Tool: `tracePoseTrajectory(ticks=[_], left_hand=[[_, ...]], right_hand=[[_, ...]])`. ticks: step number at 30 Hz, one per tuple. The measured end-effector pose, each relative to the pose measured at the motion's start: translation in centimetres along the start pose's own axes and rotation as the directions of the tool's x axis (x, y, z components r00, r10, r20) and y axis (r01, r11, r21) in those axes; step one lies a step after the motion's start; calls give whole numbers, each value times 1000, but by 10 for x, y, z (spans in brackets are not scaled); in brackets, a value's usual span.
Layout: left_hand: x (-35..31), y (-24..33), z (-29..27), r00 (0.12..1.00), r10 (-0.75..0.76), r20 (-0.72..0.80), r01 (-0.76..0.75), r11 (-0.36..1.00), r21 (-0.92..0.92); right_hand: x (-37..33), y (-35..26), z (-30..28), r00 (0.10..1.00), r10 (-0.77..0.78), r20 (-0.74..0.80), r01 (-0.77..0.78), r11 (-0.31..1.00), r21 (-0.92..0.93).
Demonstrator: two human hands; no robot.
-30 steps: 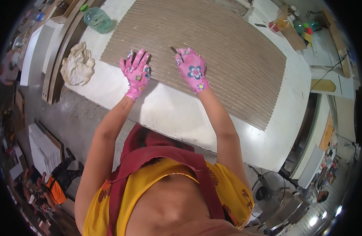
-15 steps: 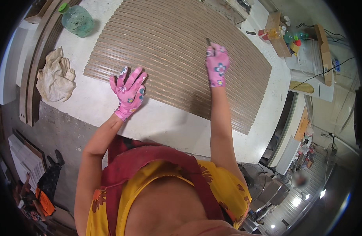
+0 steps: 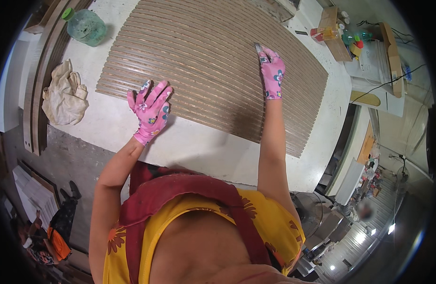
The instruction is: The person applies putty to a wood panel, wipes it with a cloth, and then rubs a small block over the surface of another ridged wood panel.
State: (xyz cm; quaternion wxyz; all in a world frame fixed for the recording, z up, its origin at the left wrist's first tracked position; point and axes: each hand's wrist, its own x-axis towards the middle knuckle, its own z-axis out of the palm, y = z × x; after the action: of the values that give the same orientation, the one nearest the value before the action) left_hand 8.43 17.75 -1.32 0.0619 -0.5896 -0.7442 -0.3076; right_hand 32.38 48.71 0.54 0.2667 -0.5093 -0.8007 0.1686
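Observation:
Rows of thin brown wooden strips lie side by side across the white table, with narrow lines between them. My left hand, in a pink flowered glove, rests with spread fingers on the near left edge of the strips. Farther right, my right hand wears a matching glove and is closed on a small dark, flat-tipped tool. Its tip points away from me, over the strips. Most of the tool is hidden in the glove, so its exact kind does not show.
A crumpled cream cloth and a green-capped bottle stand left of the strips. Long boards line the left side. At the far right sits a cardboard box with bottles. Another person is at lower left.
My right hand has shifted a little to the right over the strips, tool still in it. My left hand stays spread at nearly the same place. The view has moved slightly.

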Motion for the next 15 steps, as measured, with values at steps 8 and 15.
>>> tracePoseTrajectory(ticks=[8, 15], left_hand=[[0, 3, 2, 1000, -9, -15, 9, 1000, 0], [-9, -3, 4, 1000, -9, -20, 8, 999, -41]], right_hand=[[3, 9, -6, 995, -22, 97, 15, 997, 78], [-21, -29, 6, 998, -66, -17, 66, 998, -10]])
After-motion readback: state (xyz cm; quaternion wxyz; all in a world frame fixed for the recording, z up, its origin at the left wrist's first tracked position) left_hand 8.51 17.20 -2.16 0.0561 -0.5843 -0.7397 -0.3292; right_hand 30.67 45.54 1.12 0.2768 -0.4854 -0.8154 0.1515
